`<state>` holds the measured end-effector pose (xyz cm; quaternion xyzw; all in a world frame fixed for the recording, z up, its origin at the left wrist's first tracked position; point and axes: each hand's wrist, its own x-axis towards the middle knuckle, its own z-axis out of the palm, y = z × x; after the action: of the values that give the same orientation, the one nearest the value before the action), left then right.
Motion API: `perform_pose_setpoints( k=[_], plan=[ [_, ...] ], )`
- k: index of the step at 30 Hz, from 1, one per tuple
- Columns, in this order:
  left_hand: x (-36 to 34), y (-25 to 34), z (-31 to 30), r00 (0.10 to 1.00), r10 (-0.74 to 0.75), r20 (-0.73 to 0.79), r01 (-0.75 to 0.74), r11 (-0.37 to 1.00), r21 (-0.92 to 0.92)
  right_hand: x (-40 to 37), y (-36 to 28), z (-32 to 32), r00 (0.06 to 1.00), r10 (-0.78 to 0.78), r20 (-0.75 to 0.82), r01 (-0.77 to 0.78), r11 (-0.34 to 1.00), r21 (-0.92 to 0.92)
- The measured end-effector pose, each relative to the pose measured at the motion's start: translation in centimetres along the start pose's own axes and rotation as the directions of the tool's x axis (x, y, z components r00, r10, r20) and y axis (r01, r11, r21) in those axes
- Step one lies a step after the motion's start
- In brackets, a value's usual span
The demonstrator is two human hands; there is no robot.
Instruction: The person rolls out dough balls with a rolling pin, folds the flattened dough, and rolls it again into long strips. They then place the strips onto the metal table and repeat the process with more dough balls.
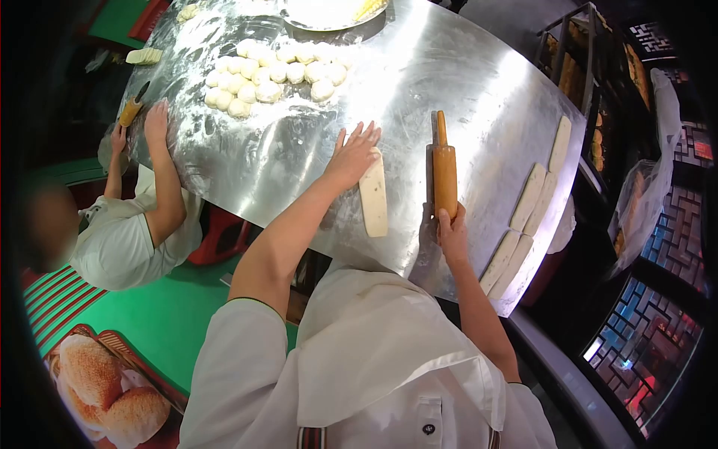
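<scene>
A long flat strip of dough [372, 200] lies on the metal table in front of me. My left hand [351, 157] rests at its far end, fingers stretched out and the fingertips reaching past it. To the right, my right hand [452, 230] is closed round the near handle of a wooden rolling pin [445, 178]. The pin points away from me, apart from the dough strip, and its far handle is free.
Several rolled dough strips [529, 196] line the right edge of the metal table [292, 176]. Floury dough balls [268, 91] cluster further back, near a large plate [329, 13]. On the left, a co-worker [123, 239] holds another rolling pin [130, 112]. Racks [591, 90] stand at right.
</scene>
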<state>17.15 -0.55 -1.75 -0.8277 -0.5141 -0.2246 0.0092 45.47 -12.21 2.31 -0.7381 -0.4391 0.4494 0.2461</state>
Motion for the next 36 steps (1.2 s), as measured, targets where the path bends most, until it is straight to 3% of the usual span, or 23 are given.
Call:
perform_pose_setpoints(
  k=[1, 2, 3, 5, 7, 9, 11, 13, 15, 16, 18, 19, 21, 24, 25, 27, 32, 35, 36],
  plan=[
    [0.0, -0.1, -0.2, 0.973, -0.232, 0.018, 0.231, 0.957, -0.177, -0.1, -0.5, 0.9, 0.994, -0.102, -0.04, 0.099, 0.992, -0.083],
    [-0.3, -0.2, -0.6, 0.89, -0.449, 0.075, 0.447, 0.828, -0.339, -0.4, -1.1, 1.4, 0.998, -0.058, -0.028, 0.056, 0.996, -0.069],
    [-1.0, -0.5, -1.3, 0.889, -0.453, 0.071, 0.449, 0.83, -0.331, -0.4, -0.7, 2.5, 0.997, -0.077, -0.003, 0.077, 0.997, -0.017],
    [-2.5, -0.8, -2.8, 0.86, -0.433, 0.27, 0.509, 0.771, -0.382, -1.3, -2.0, 4.3, 0.969, -0.246, 0.009, 0.246, 0.969, 0.007],
    [-3.3, -0.1, -3.1, 0.848, -0.454, 0.274, 0.53, 0.722, -0.444, -2.3, -4.4, 6.2, 0.963, -0.264, 0.051, 0.264, 0.964, 0.022],
    [-3.8, -0.3, -3.0, 0.776, -0.578, 0.254, 0.597, 0.54, -0.594, -2.7, -5.7, 8.5, 0.959, -0.271, 0.079, 0.27, 0.962, 0.031],
    [-3.7, -0.5, -3.0, 0.796, -0.546, 0.262, 0.58, 0.562, -0.59, -1.6, -5.7, 11.0, 0.969, -0.196, 0.152, 0.213, 0.971, -0.104],
    [-4.0, -0.8, -3.2, 0.803, -0.531, 0.271, 0.576, 0.572, -0.584, -1.2, -5.8, 12.3, 0.968, -0.216, 0.127, 0.229, 0.969, -0.097],
    [-4.3, -1.4, -3.2, 0.799, -0.507, 0.323, 0.583, 0.522, -0.623, -1.4, -5.9, 12.6, 0.981, 0.045, 0.186, -0.068, 0.99, 0.124],
    [-4.6, -1.8, -3.1, 0.828, -0.484, 0.282, 0.538, 0.545, -0.643, -2.0, -6.1, 12.6, 0.982, 0.054, 0.182, -0.076, 0.99, 0.115],
    [-5.1, -2.3, -3.2, 0.806, -0.495, 0.324, 0.563, 0.473, -0.678, -3.1, -6.5, 12.6, 0.999, 0.022, 0.039, -0.025, 0.996, 0.086],
    [-5.2, -2.4, -3.3, 0.788, -0.499, 0.36, 0.581, 0.409, -0.704, -3.1, -6.2, 12.6, 0.999, 0.028, 0.033, -0.03, 0.996, 0.08],
    [-5.3, -2.9, -3.6, 0.776, -0.491, 0.395, 0.596, 0.367, -0.715, -2.4, -6.4, 12.7, 0.991, -0.13, 0.012, 0.131, 0.986, -0.102],
    [-5.4, -3.5, -3.6, 0.735, -0.517, 0.438, 0.626, 0.271, -0.731, -3.4, -7.1, 13.1, 0.976, -0.215, -0.039, 0.208, 0.969, -0.134],
    [-5.4, -3.5, -3.8, 0.711, -0.545, 0.445, 0.633, 0.219, -0.743, -3.4, -7.0, 13.7, 0.976, -0.212, -0.039, 0.205, 0.969, -0.137],
    [-5.5, -3.6, -4.0, 0.696, -0.552, 0.459, 0.643, 0.195, -0.741, -3.6, -6.9, 15.1, 0.994, -0.104, 0.03, 0.108, 0.943, -0.316],
    [-4.5, -4.3, -3.8, 0.645, -0.548, 0.532, 0.705, 0.158, -0.692, -4.1, -7.5, 15.1, 0.996, -0.09, 0.011, 0.091, 0.985, -0.144],
    [-3.6, -4.2, -3.1, 0.632, -0.561, 0.535, 0.705, 0.129, -0.698, -4.7, -6.4, 14.3, 0.992, -0.119, 0.047, 0.127, 0.963, -0.238],
    [-2.6, -4.1, -3.1, 0.641, -0.57, 0.515, 0.712, 0.189, -0.676, -4.5, -6.3, 14.0, 0.99, -0.141, 0.022, 0.143, 0.983, -0.113]
  ],
)
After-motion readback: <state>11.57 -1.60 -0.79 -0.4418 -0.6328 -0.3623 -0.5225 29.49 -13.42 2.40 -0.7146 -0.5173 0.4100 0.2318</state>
